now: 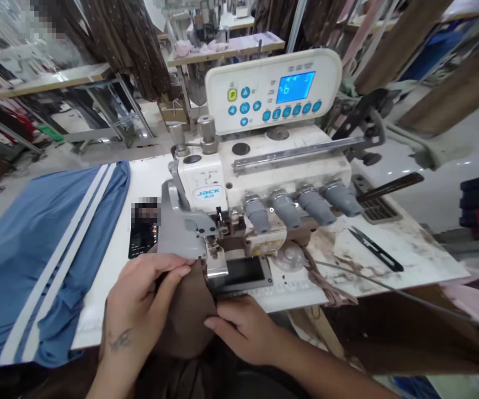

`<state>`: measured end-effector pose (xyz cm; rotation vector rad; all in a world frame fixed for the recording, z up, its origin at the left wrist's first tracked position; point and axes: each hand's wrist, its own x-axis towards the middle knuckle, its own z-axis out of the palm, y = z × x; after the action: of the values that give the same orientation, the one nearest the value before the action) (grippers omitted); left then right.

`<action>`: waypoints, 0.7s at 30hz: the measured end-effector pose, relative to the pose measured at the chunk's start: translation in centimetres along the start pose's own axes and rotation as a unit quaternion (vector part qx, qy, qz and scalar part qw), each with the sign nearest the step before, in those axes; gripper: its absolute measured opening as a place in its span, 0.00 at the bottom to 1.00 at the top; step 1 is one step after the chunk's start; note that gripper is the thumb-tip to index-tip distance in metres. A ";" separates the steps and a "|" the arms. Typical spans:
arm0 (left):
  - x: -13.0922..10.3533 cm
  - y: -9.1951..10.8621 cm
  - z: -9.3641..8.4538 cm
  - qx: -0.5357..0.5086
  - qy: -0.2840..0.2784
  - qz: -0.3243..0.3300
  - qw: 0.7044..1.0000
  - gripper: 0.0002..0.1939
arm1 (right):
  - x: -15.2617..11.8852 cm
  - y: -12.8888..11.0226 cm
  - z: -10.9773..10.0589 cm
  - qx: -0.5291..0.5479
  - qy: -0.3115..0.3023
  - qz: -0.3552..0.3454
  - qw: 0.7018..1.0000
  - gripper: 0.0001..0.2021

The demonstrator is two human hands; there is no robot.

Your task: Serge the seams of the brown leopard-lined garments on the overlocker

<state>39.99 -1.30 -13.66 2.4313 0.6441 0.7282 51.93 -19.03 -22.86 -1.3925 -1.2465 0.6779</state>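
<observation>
A piece of brown fabric (pixel 189 316) hangs over the front edge of the table, its upper edge close to the presser foot of a white overlock sewing machine (pixel 285 149). My left hand (pixel 143 299) pinches the fabric's top edge between thumb and fingers, just left of the needle area. Lower and to the right, my right hand (pixel 248 330) grips the fabric's right edge, below the machine's front plate. Whether the cloth lies under the presser foot is hard to make out. The lower part of the fabric falls into shadow.
Blue fabric with white stripes (pixel 56 249) is spread on the left of the table. A phone (pixel 142 238) lies beside the machine. Black thread snips (pixel 376 249) rest on the right of the tabletop (pixel 426 260). Other worktables (pixel 56 80) and hanging brown cloth stand behind.
</observation>
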 end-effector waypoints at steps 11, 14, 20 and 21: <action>2.2 0.1 1.1 0.023 0.021 -0.019 0.999 0.07 | -0.4 0.3 0.1 -0.025 0.032 -0.051 0.998 0.23; 3.2 0.4 1.7 -0.002 -0.021 -0.036 0.999 0.10 | -0.8 0.5 0.3 -0.039 0.062 -0.052 0.996 0.24; 5.3 0.5 2.5 -0.020 -0.045 -0.018 0.999 0.11 | -0.9 0.2 0.5 -0.048 0.111 -0.028 0.992 0.23; 5.0 0.3 2.6 -0.029 -0.028 -0.019 0.999 0.11 | -0.8 0.2 0.6 -0.051 0.113 -0.030 0.992 0.23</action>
<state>45.38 0.44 -13.49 2.3704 0.6377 0.6527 51.23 -19.53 -23.35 -1.4650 -1.1500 0.4054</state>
